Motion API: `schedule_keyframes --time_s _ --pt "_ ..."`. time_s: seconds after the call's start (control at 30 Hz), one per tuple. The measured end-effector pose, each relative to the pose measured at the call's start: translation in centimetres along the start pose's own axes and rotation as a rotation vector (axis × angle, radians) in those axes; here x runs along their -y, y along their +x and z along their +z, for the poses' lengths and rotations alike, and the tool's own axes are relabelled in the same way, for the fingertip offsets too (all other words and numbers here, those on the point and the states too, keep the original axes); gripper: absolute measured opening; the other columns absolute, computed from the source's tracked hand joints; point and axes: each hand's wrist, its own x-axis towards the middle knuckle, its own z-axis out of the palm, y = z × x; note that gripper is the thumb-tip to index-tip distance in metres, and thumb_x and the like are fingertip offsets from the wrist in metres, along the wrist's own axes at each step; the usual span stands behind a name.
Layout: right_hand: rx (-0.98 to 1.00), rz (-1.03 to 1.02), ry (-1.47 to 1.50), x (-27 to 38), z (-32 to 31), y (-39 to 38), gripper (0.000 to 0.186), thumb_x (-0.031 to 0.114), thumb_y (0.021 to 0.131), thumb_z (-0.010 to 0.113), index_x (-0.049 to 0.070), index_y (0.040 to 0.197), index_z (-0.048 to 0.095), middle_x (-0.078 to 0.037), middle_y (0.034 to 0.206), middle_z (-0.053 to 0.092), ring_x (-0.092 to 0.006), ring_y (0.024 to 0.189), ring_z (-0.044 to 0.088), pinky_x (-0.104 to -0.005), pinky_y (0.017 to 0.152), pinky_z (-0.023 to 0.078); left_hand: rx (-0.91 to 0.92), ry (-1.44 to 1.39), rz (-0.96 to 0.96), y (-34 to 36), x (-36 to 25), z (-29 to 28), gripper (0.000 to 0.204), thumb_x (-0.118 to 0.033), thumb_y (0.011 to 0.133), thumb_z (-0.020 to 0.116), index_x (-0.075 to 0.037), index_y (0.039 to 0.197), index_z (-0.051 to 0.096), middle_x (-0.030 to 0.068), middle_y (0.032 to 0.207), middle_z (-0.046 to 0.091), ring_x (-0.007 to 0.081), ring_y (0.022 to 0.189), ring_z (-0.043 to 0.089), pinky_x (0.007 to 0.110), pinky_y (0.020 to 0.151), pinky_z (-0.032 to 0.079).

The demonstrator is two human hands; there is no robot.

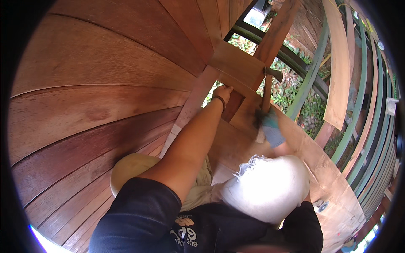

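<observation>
My left hand [222,93] reaches to a rectangular opening in the wooden planking, its fingers closed at the upper edge. What lies between the fingertips is too small to make out. A reddish-brown wood surface [234,107] shows inside the opening, and bright greenery shows beside my wrist. My right hand [272,128], in a grey, teal and black glove blurred by motion, is closed around the wooden handle of a hammer [266,90]. The hammer stands roughly upright in view, its dark metal head [274,74] to the right of the opening.
Long reddish-brown planks [105,67] form a curved wall at left. My knees rest on or over the planking [329,177]. Beyond its right edge are green beams [310,76], a loose pale board [337,63] and plants below. A small round metal item [322,205] lies near my right arm.
</observation>
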Motion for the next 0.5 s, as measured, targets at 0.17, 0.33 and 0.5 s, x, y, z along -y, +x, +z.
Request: schedule_keyframes --time_s 0.17,0.33,0.5 --pt "0.004 0.013 -0.024 2.6 -0.7 -0.5 0.041 0.008 0.094 0.066 0.007 0.132 0.05 -0.008 0.092 0.064 -0.0178 0.064 0.061 -0.0312 0.052 0.051 0.026 0.534 0.117 -0.8 -1.1 -0.7 0.047 -0.042 0.096 0.063 -0.002 0.119 0.072 0.0189 0.125 0.07 0.034 0.118 0.066 0.043 0.102 0.052" --pt "0.041 -0.098 -0.046 8.4 -1.3 -1.5 0.048 0.006 0.092 0.07 0.007 0.135 0.049 -0.007 0.092 0.065 -0.0168 0.064 0.063 -0.0298 0.053 0.052 0.351 1.182 0.293 -0.9 -2.5 -4.3 0.049 -0.044 0.094 0.057 0.0 0.105 0.075 0.0197 0.113 0.073 0.0351 0.108 0.069 0.045 0.095 0.053" --pt "0.016 0.112 -0.028 10.7 -1.4 -2.5 0.048 0.012 0.093 0.073 0.005 0.136 0.054 -0.003 0.083 0.064 -0.0123 0.06 0.06 -0.0262 0.05 0.048 0.653 1.883 0.38 -0.5 -7.3 -10.1 0.048 -0.043 0.09 0.061 -0.001 0.109 0.076 0.0183 0.114 0.073 0.0349 0.108 0.069 0.045 0.097 0.053"
